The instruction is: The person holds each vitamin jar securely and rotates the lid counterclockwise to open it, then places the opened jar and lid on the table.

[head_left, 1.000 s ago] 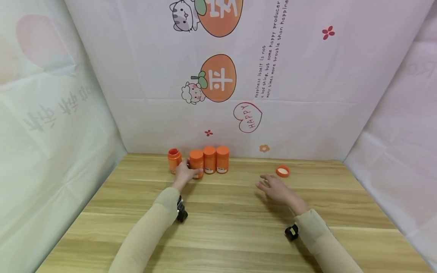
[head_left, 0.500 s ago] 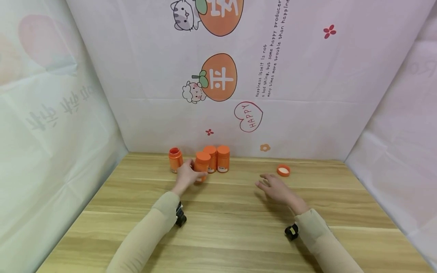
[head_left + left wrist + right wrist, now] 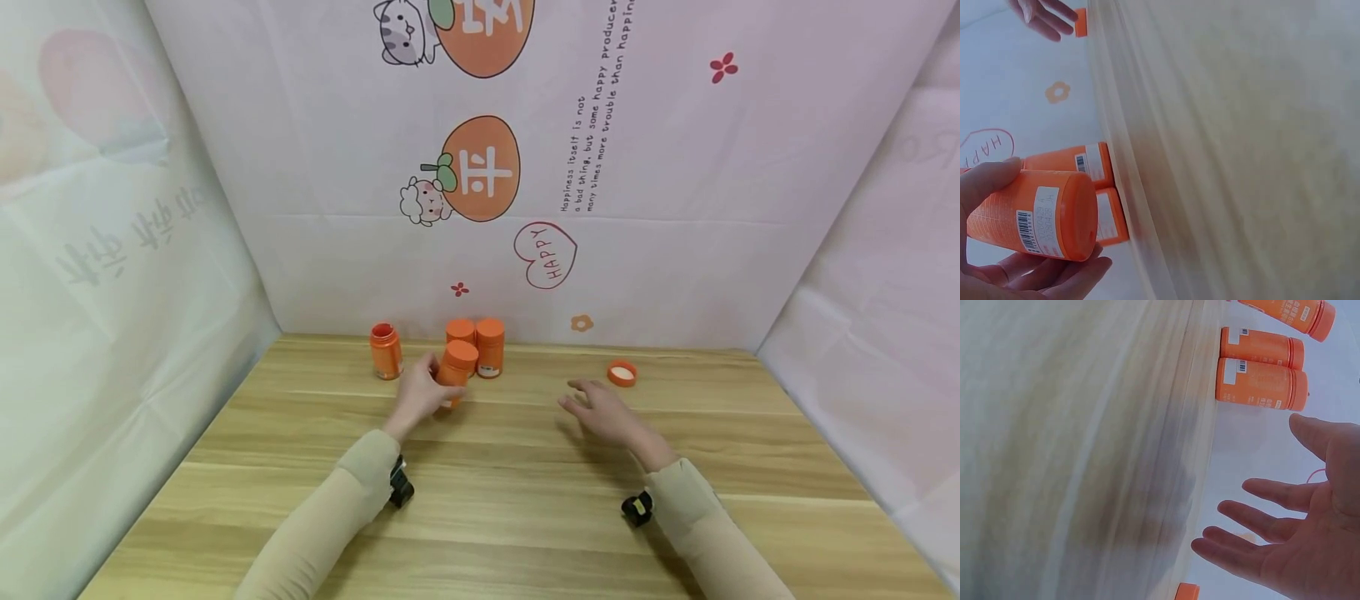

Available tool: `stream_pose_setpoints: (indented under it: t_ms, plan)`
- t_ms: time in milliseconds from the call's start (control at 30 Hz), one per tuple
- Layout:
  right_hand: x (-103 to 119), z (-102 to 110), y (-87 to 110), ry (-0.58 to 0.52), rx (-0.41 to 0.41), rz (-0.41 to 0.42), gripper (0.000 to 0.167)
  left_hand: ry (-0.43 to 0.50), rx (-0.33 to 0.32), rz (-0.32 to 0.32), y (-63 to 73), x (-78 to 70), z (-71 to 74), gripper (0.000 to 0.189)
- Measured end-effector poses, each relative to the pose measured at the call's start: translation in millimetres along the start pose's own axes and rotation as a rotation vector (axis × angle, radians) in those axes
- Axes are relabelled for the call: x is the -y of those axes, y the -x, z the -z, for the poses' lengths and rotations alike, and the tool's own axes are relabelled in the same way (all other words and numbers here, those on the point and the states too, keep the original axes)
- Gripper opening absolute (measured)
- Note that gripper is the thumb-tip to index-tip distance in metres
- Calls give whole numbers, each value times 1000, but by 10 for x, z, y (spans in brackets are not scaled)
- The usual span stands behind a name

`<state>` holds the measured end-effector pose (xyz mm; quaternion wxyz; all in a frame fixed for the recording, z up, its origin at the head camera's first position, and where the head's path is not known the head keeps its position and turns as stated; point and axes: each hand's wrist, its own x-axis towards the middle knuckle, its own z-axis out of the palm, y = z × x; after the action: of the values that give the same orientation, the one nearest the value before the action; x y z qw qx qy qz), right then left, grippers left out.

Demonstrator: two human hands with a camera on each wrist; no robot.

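My left hand grips an orange capped bottle, thumb on one side and fingers on the other. The bottle leans a little to the right, and its label with a barcode shows in the left wrist view, where its base hangs clear of the table. Two more capped orange bottles stand side by side behind it; the held one partly hides the left of the pair. My right hand hovers over the table with its fingers spread and relaxed, holding nothing. Near its fingertips lies an orange cap, pale inside facing up.
An uncapped orange bottle stands upright at the back left, beyond my left hand. The wood-grain table ends at a white printed cloth wall at the back, with cloth walls on both sides too.
My left hand has lifted its capped bottle out of the row and brought it rightward and slightly nearer, now tilted. The right hand has barely moved.
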<state>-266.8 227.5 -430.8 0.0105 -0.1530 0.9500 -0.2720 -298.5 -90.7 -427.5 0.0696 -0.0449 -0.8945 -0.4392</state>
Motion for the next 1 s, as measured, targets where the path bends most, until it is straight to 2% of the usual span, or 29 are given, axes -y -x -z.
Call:
stream_pose_setpoints:
  t_ms: [467,733,1000]
  plan:
    - [83,-2,6,-24,-13,8,65,56,6,-69,115,-108,-127,41]
    - [128,-4,4,-24,-20,12,70,62,16,-115,166,-166,-197,39]
    - [206,-17,5,-47,-37,34,59,84,45,-125,242,-251,-251,38]
